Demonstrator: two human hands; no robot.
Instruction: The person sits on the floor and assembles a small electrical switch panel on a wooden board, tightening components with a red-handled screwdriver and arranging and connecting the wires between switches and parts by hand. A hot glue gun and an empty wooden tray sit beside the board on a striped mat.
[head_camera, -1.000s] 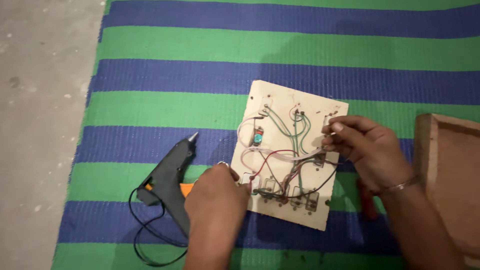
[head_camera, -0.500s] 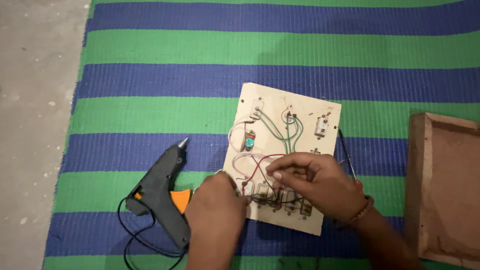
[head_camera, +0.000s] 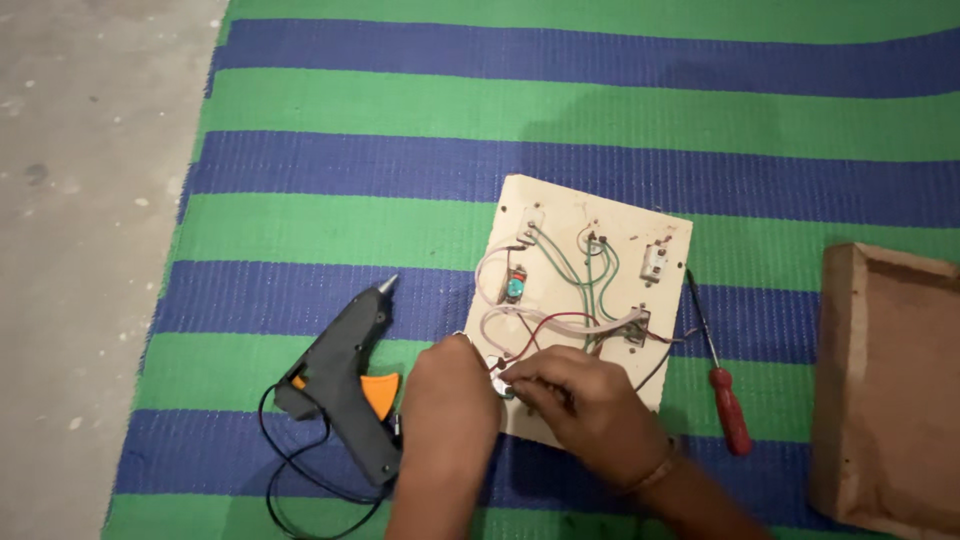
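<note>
Right hand (head_camera: 590, 405) fingertips pinch a small round part on the lower left of the wooden board (head_camera: 585, 300); left hand (head_camera: 450, 410) presses its edge, closed or not I cannot tell. Board lies flat on the striped mat (head_camera: 400, 110), likely light and stiff, its thin wires (head_camera: 560, 270) fragile, so hold by the edges. Glue gun (head_camera: 345, 385) left, screwdriver (head_camera: 720, 375) right, both untouched.

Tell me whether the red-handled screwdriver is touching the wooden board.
Cannot tell. In the head view the red-handled screwdriver lies along the right edge of the wooden board, its tip right at the edge; neither contact nor gap shows plainly.
</note>
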